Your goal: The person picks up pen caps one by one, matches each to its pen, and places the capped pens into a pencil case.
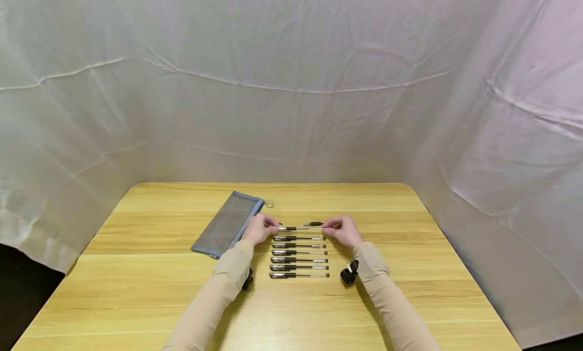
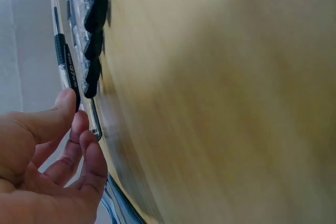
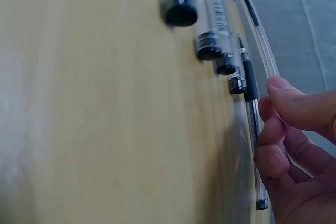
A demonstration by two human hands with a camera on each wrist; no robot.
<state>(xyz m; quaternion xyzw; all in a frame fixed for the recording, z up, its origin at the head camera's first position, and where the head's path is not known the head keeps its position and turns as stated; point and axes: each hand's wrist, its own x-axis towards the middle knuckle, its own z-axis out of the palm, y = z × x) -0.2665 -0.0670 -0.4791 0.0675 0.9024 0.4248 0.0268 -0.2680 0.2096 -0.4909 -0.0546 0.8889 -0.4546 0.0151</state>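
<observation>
A capped gel pen (image 1: 291, 228) with a clear barrel and black grip is held level between both hands, at the far end of a row of pens. My left hand (image 1: 259, 228) pinches its cap end; in the left wrist view thumb and fingertip meet on the black clip of the pen (image 2: 72, 74). The plain end of the pen (image 3: 266, 56) is between the thumb and fingers of my right hand (image 1: 342, 230). Behind it lies an uncapped pen (image 3: 249, 80), its tip pointing left and its rear part beside the right fingers.
Several capped pens (image 1: 298, 252) lie parallel in a column nearer me, caps to the left. A grey mesh zip pouch (image 1: 223, 227) with blue edging and a ring lies left of my left hand. Pale curtains (image 1: 291, 118) hang round the wooden table (image 1: 136, 280).
</observation>
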